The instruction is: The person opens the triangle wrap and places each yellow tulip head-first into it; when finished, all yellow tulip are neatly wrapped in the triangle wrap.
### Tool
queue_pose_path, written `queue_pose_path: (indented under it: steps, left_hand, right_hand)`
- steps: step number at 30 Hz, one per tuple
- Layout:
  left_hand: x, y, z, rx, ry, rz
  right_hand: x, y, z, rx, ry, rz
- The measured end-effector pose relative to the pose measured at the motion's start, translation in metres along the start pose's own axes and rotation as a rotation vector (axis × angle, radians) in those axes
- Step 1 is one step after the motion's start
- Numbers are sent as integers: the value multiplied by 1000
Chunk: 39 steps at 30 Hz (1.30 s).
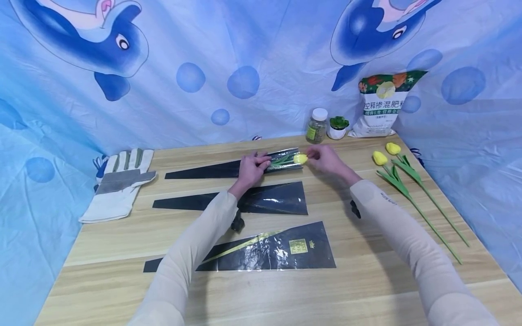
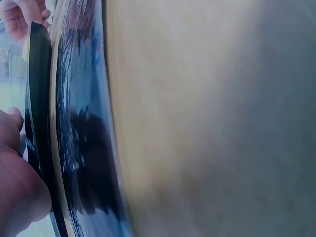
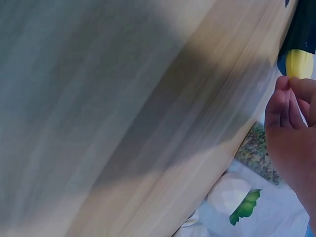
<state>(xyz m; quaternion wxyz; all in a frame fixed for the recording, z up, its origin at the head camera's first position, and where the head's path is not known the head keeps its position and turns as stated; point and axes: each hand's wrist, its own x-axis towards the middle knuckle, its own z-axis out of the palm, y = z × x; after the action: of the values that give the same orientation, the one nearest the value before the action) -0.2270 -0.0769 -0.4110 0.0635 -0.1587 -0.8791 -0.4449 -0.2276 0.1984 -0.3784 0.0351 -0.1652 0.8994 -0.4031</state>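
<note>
In the head view, a yellow tulip [image 1: 300, 159] lies in the wide end of the farthest black flower sleeve [image 1: 204, 170], its green leaves showing through the clear front. My left hand [image 1: 251, 170] holds this sleeve around its middle, thumb toward the flower. The left wrist view has the sleeve's dark edge [image 2: 39, 98] beside that thumb. With thumb and fingertips, my right hand [image 1: 325, 159] pinches the tip of the tulip's bud; the right wrist view also shows this pinch on the yellow bud [image 3: 299, 64]. The stem is hidden inside the sleeve.
Two more black sleeves [image 1: 277, 199] lie nearer, the front one [image 1: 265, 253] with gold print. Two yellow tulips [image 1: 401, 185] lie at right. Work gloves [image 1: 122, 183] rest at left. A jar [image 1: 316, 127], potted succulent [image 1: 337, 127] and fertilizer bag [image 1: 379, 106] stand at the back.
</note>
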Motion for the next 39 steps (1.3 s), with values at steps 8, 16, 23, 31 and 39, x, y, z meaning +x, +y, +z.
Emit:
queue_pose_path:
  steps: [8, 16, 23, 31, 39]
  left_hand:
    - [2, 3, 1, 2, 7, 11]
    - [4, 5, 1, 25, 18, 33]
    - [4, 4, 3, 22, 34, 40]
    - [6, 4, 8, 15, 47, 49]
    - [10, 5, 9, 37, 67, 37]
  right_hand:
    - [5, -8, 4, 187, -73, 91]
    - [12, -21, 7, 219, -134, 162]
    - [12, -26, 8, 347, -129, 229]
    - [19, -23, 16, 409, -128, 208]
    - [18, -23, 14, 391, -87, 241]
